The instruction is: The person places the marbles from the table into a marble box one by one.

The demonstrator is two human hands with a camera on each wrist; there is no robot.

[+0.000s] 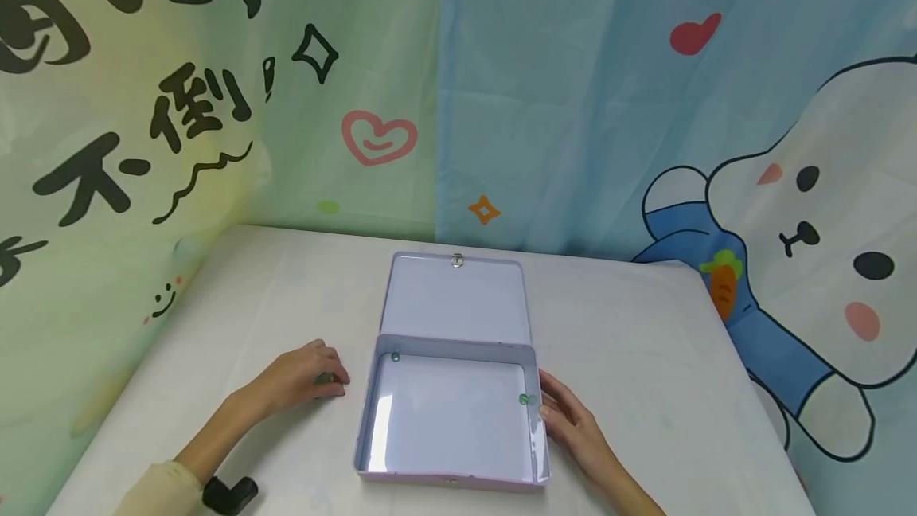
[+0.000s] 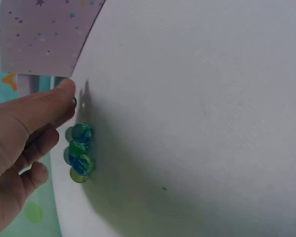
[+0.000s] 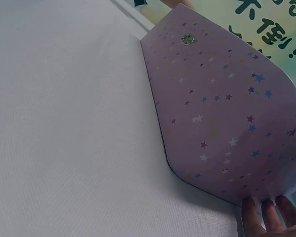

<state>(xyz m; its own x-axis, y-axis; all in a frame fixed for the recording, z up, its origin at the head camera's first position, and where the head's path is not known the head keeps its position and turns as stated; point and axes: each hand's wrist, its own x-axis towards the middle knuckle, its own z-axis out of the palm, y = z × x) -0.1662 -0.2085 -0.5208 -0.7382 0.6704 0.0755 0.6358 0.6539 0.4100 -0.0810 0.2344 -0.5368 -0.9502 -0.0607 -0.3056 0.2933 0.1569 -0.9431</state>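
In the head view my left hand (image 1: pixel 304 377) is just left of the open tin box (image 1: pixel 454 484), low over the table. Its thumb and a finger pinch a small glass marble, mostly hidden; only a dark edge shows at the fingertips in the left wrist view. Below those fingers sits a cluster of several blue and green marbles (image 2: pixel 80 153). My right hand (image 1: pixel 573 420) rests its fingers against the box's right outer wall, with fingertips (image 3: pixel 270 215) at its side. Inside the box, one green marble (image 1: pixel 396 357) lies at the back left and another marble (image 1: pixel 524 399) at the right wall.
The box's hinged lid (image 1: pixel 454 297) lies back, away from me, with a metal clasp (image 1: pixel 457 260) on its far edge. A white cloth covers the table (image 1: pixel 630 341). Printed curtains (image 1: pixel 537 102) hang behind and beside it. A black strap piece (image 1: pixel 229 494) is at my left wrist.
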